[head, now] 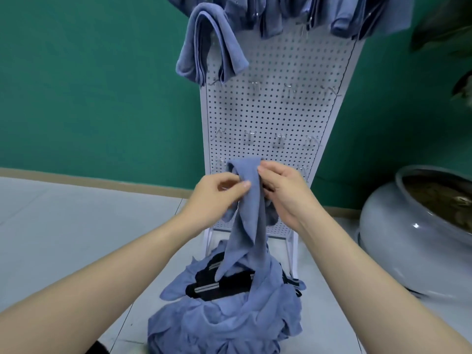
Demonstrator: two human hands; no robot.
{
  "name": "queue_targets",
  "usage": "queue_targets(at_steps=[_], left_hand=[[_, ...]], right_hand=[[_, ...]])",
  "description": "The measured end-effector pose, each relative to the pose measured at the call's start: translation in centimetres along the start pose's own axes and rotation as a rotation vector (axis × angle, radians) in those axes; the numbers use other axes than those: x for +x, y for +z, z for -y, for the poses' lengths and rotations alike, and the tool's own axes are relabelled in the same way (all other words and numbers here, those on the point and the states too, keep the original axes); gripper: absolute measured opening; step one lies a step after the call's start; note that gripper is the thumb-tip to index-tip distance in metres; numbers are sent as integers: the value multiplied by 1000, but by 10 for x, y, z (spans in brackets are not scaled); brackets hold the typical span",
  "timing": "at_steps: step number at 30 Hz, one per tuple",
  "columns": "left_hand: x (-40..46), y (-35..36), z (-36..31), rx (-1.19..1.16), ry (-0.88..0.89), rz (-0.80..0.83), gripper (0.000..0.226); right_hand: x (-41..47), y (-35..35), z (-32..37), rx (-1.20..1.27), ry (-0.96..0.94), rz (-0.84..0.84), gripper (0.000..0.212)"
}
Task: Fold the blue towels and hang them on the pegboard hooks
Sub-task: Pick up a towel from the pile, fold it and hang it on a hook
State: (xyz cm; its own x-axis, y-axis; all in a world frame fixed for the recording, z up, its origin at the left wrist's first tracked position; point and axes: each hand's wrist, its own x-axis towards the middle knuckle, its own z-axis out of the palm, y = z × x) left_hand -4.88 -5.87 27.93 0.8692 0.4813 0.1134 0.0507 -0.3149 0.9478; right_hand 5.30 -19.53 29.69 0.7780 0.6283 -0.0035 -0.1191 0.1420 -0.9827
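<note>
Centre frame: left hand and right hand each pinch a blue towel, apparently half-folded, before the pegboard.

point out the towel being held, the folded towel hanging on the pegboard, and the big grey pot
held towel point(246, 200), head view, its hanging middle strip
folded towel point(204, 44), head view, its draped left side
grey pot point(398, 241), head view, its rounded outer wall

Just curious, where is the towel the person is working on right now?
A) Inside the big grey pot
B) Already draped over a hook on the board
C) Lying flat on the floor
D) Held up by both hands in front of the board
D: the left hand and right hand both pinch the top of the blue towel, which hangs down toward the pile of towels in front of the pegboard.
</note>
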Motion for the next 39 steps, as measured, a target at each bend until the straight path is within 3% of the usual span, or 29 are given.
queue_targets(at_steps=[1,4,7,11,15,22,27,31,33,35,39], left_hand=[[-4,3,5,9,26,1,17],[-11,12,17,40,63,5,44],[-14,23,21,-62,66,78,49],[-13,33,27,-234,-25,75,54],[-9,32,30,-400,-83,181,58],[-4,12,27,-322,20,274,54],[-6,9,25,-243,29,108,53],[-4,4,31,-169,-89,15,30],[-5,3,33,-138,-182,114,32],[-7,4,36,-82,-201,253,55],[-12,6,34,-149,-184,272,41]], right_hand=[[-1,-2,-1,39,7,10,23],[-4,-8,-9,56,-3,38,33],[-6,-10,-24,-47,-6,15,41],[-9,-13,-34,-192,8,-48,31],[-7,-16,-45,-247,56,-117,22],[-9,-14,-50,-238,180,-18,38],[-10,-9,-51,-156,130,32,22],[-12,-7,-47,-146,65,-12,19],[-12,-6,-44,-142,29,-27,19],[-12,-7,-44,-170,5,-28,26],[-14,-8,-45,-177,66,-4,23]])
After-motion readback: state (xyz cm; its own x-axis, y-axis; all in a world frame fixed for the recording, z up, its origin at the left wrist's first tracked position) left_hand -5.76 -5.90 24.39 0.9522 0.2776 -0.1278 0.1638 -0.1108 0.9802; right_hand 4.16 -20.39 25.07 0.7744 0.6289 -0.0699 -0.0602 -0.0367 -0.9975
